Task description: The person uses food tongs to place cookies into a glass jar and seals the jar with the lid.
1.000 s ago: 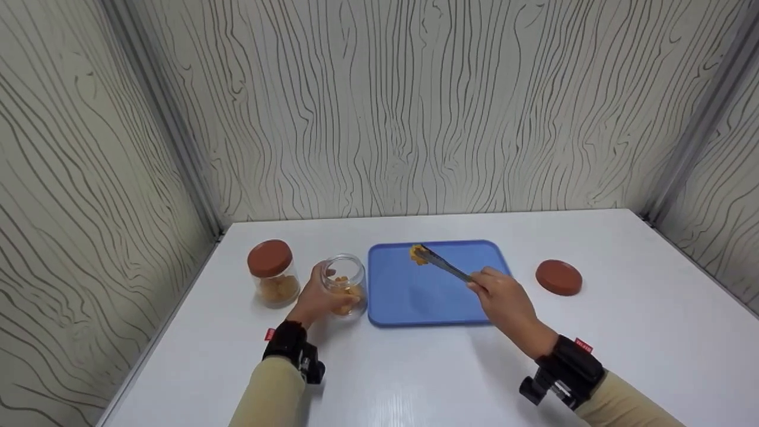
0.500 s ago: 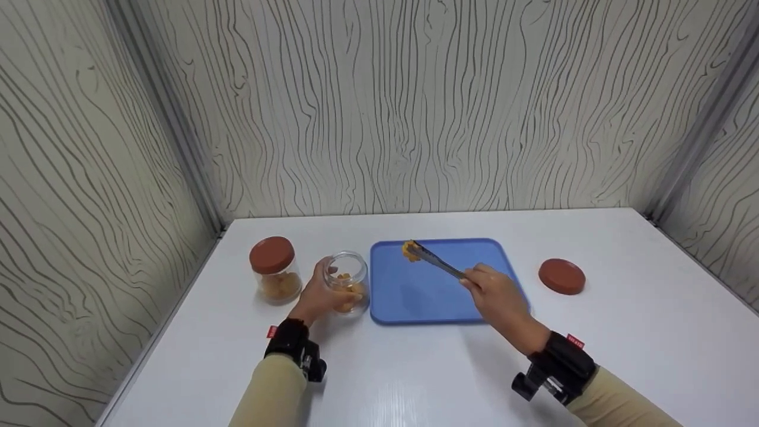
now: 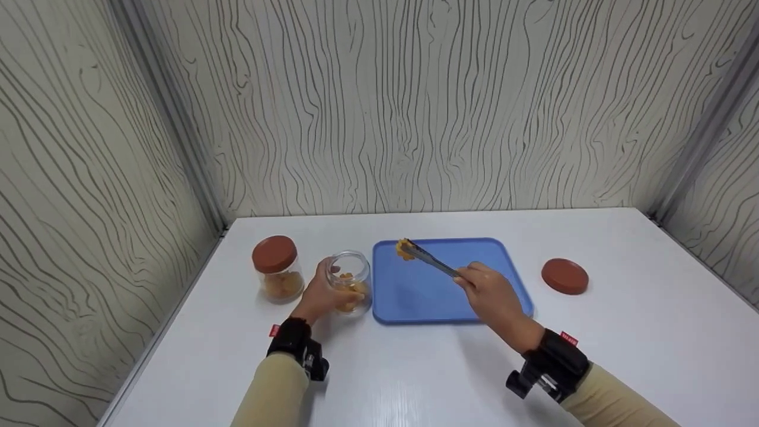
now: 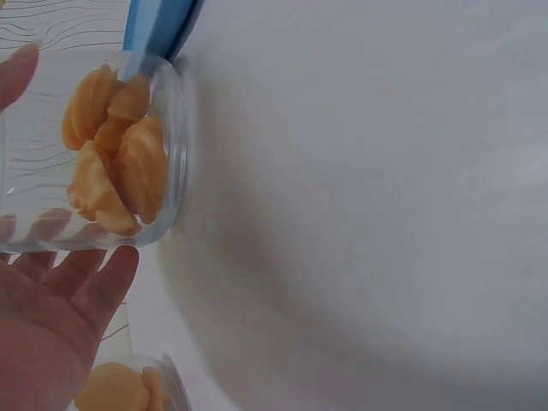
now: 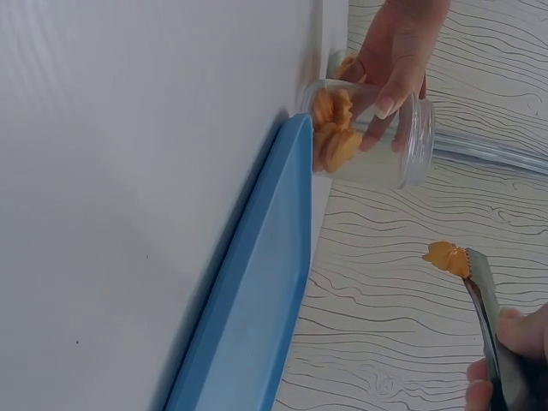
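Observation:
My left hand (image 3: 320,293) grips an open clear jar (image 3: 350,281) that stands on the white table, partly filled with orange pieces (image 4: 116,158). My right hand (image 3: 489,293) holds metal tongs (image 3: 433,261) over the blue tray (image 3: 510,273). The tongs pinch one orange piece (image 3: 405,249) above the tray's far left corner. In the right wrist view the orange piece (image 5: 445,255) hangs at the tong tips, apart from the jar (image 5: 377,137).
A second jar (image 3: 276,270) with a brown lid stands left of the open one and holds more orange pieces. A loose brown lid (image 3: 564,276) lies right of the tray. Patterned walls close in the table on three sides.
My right hand has drawn the tongs and the orange piece a little to the left, towards the open jar. The left hand and jar have stayed in place.

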The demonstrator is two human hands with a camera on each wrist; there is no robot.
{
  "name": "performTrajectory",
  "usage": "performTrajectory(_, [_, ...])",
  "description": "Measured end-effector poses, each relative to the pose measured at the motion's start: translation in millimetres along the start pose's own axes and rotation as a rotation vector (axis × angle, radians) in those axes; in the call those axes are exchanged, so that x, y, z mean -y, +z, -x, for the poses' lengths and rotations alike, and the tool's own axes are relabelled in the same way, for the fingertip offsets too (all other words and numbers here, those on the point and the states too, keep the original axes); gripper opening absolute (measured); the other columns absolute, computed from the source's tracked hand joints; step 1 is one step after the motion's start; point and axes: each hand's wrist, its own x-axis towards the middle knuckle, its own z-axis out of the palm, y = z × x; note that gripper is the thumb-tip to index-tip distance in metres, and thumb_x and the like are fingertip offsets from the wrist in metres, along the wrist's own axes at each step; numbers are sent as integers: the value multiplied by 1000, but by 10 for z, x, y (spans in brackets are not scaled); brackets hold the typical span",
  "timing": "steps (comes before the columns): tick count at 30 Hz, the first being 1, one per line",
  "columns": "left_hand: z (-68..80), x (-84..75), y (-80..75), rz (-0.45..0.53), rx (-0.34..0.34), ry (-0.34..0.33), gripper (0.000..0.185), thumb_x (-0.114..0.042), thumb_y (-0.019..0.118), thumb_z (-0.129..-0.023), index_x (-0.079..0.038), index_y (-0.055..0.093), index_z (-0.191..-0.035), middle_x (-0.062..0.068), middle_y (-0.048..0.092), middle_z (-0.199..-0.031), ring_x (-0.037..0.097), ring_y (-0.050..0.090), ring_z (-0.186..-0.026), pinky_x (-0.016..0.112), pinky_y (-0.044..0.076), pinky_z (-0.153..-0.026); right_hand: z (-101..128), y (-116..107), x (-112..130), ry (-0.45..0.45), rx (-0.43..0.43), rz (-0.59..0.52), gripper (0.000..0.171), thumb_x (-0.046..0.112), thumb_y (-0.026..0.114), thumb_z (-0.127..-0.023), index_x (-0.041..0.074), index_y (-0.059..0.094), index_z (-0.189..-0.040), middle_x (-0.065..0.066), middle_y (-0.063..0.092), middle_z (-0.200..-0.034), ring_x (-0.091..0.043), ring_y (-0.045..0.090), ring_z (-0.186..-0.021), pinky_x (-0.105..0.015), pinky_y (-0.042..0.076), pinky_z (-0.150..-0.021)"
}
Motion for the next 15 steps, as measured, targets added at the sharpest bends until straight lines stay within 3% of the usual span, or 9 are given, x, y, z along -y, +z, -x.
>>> performTrajectory(15, [-39,42,13,18,0,-22,103,-22,91,-66,-7,28,-147,20,43,-141,35,45,-125,50,35,-105,-72,70,95,24,36,-35,9,-5,70,-83,-6,71,-91,-4,55,-75,-15,48,-63,-31,45,-57])
